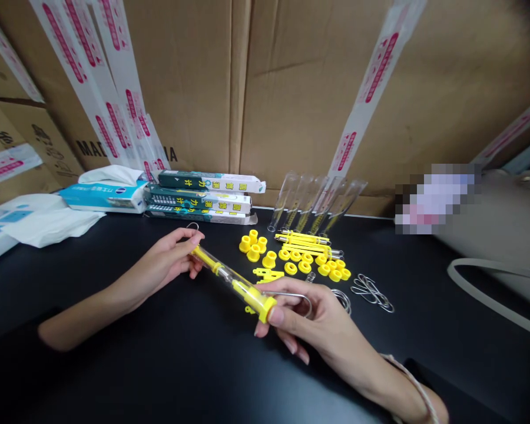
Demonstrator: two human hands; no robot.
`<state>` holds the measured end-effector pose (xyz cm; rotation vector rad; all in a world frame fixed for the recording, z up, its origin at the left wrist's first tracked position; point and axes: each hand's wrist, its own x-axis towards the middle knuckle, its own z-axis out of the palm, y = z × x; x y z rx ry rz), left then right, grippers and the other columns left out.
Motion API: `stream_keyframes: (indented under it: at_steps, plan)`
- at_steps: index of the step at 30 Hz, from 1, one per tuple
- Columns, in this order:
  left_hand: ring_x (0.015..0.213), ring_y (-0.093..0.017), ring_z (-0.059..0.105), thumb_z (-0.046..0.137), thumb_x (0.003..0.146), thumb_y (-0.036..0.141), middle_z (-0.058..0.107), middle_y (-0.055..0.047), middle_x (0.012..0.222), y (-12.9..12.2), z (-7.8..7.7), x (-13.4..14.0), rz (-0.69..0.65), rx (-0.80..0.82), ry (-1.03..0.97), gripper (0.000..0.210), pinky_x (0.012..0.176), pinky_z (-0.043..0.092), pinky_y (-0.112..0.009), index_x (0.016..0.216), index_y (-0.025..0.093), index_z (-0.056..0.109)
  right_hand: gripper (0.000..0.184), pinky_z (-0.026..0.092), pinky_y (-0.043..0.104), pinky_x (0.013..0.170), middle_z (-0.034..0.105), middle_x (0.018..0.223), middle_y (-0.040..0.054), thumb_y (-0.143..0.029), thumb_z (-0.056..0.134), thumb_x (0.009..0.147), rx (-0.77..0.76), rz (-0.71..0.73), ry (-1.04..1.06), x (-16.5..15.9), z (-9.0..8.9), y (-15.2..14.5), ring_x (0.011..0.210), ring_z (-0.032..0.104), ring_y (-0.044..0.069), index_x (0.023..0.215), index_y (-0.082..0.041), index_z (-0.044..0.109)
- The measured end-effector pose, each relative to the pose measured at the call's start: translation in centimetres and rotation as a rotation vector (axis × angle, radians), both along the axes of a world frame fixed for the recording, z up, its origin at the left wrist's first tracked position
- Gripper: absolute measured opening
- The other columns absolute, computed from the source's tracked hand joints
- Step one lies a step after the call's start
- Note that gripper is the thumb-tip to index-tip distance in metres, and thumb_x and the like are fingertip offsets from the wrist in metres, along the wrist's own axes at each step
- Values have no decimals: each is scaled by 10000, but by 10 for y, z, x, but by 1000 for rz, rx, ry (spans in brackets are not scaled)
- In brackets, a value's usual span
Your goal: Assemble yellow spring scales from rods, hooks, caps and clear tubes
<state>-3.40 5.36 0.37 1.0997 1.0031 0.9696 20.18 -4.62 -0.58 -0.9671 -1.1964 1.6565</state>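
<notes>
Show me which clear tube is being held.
The clear tube slanting between the left hand and right hand, with a yellow cap at the right hand's end. The other tubes stand together before the cardboard, away from both hands.

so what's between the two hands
A clear tube with yellow parts inside spans from the left hand to the right hand, in the head view.

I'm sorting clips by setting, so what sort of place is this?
Probably a small assembly or packing spot, perhaps in a storeroom: big taped cartons stand behind the black table, yellow parts lie grouped on it, and clear tubes stand in a row.
</notes>
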Motion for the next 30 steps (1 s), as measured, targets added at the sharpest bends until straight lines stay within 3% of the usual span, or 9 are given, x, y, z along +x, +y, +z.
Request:
stream_keyframes:
  at_steps: [16, 25, 28, 30]
  plan:
    - [559, -129, 563, 776, 767, 374, 627, 3, 680, 1, -3, -1, -4, 35, 58, 348, 466, 443, -231, 930, 153, 561, 393, 372, 108, 390, 756, 811, 44, -412, 782, 824, -42, 69, -25, -1, 1, -2, 469, 468, 28, 1143, -195, 709]
    - [605, -124, 599, 797, 756, 322, 660, 4, 725, -3, 0, -1, 0, 85, 88, 394, 527, 487, -218, 1017, 151, 557, 421, 396, 137, 428, 700, 841, 15, -433, 772, 822, -23, 116, -235, -4, 1, -4, 494, 486, 31, 1187, -231, 715]
    - [600, -130, 612, 764, 792, 281, 658, 5, 730, -3, 1, -2, -4, 66, 87, 359, 533, 517, -236, 1045, 151, 545, 453, 380, 160, 406, 708, 856, 7, -456, 759, 825, 60, 138, -289, 0, 1, -4, 472, 459, 38, 1220, -242, 701]
    - [601, -132, 612, 729, 817, 238, 646, 11, 725, -2, 0, -2, 16, 51, 71, 300, 536, 537, -247, 1038, 153, 544, 382, 424, 197, 453, 724, 843, 13, -449, 657, 915, 289, 28, -405, 6, 2, -2, 499, 489, 69, 1228, -234, 693]
